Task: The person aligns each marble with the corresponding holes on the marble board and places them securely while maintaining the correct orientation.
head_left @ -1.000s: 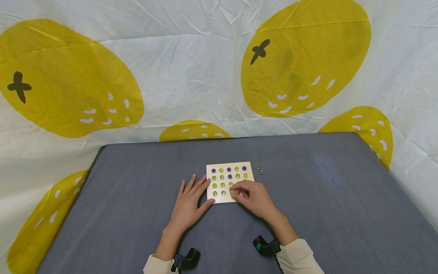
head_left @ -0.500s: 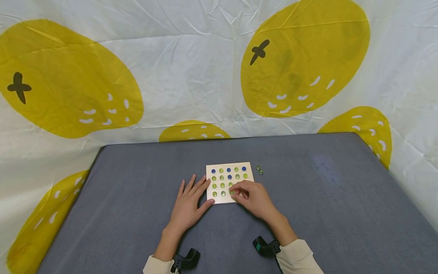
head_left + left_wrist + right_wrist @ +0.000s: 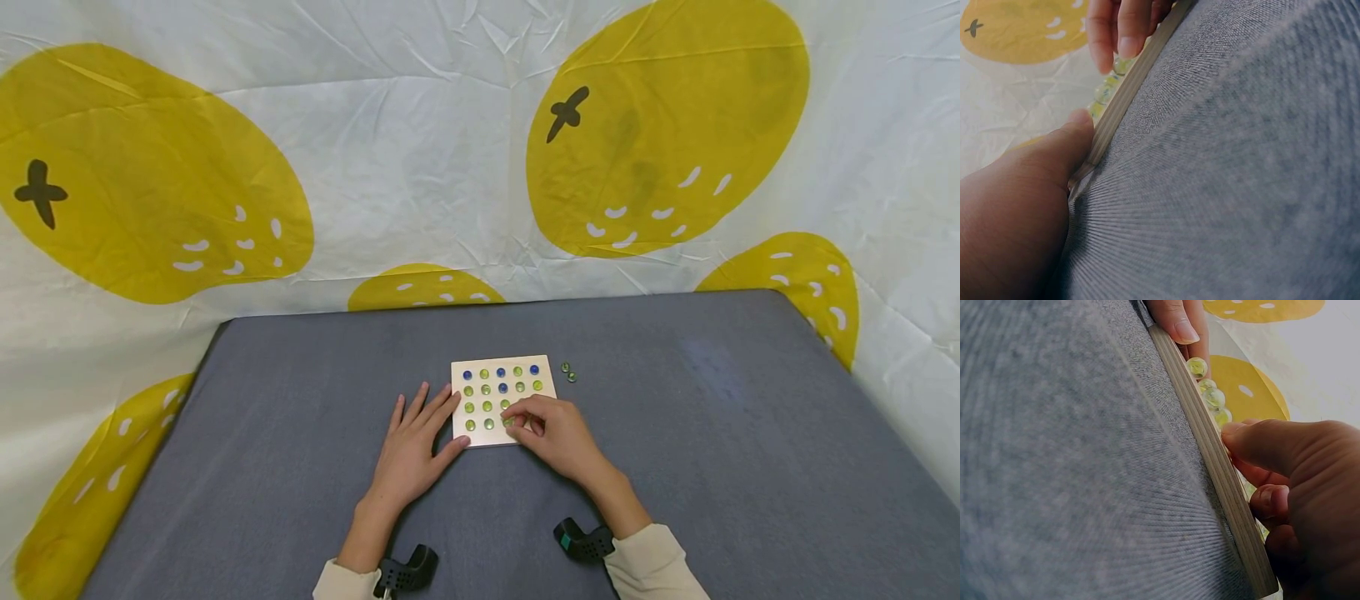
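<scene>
A pale wooden board (image 3: 498, 437) lies on the table, with rows of green marbles (image 3: 468, 407) and a few blue marbles (image 3: 501, 372) set in it. My left hand (image 3: 408, 454) lies flat at the board's left side, fingers spread, thumb at the near left corner. Over the front row, my right hand (image 3: 558, 433) pinches a green marble (image 3: 507, 422) between thumb and forefinger, right at the board's surface. In the right wrist view the thumb (image 3: 1254, 440) sits against that marble, above the board's layered edge (image 3: 1210, 456). The right hand hides the board's near right part.
Two loose green marbles (image 3: 568, 372) lie on the grey cloth just right of the board. The grey-covered table (image 3: 300, 400) reaches back to a white curtain (image 3: 420, 167) with large yellow fruit prints. A black wrist camera (image 3: 408, 569) sits on each forearm.
</scene>
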A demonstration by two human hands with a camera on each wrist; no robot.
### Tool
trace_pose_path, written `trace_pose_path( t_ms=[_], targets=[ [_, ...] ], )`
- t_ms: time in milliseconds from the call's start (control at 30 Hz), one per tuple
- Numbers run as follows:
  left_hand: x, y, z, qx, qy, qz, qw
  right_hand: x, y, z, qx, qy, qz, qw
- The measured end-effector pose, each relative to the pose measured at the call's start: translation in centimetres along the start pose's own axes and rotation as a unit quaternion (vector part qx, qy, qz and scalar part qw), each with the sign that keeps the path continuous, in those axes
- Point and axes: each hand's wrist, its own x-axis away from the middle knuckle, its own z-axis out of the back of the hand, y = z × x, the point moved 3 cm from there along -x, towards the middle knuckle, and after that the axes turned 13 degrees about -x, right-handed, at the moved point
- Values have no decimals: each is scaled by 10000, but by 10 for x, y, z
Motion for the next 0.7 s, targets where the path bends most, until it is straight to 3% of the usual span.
trace_pose_path(
  t_ms=[433, 700],
  targets=[
    [0, 1, 1, 4, -38, -2, 10000, -1, -3, 3, -227, 100, 1, 9997],
    [0, 0, 0, -2, -36, 3, 10000, -2, -5, 12, -254, 428, 22, 9988]
  ],
)
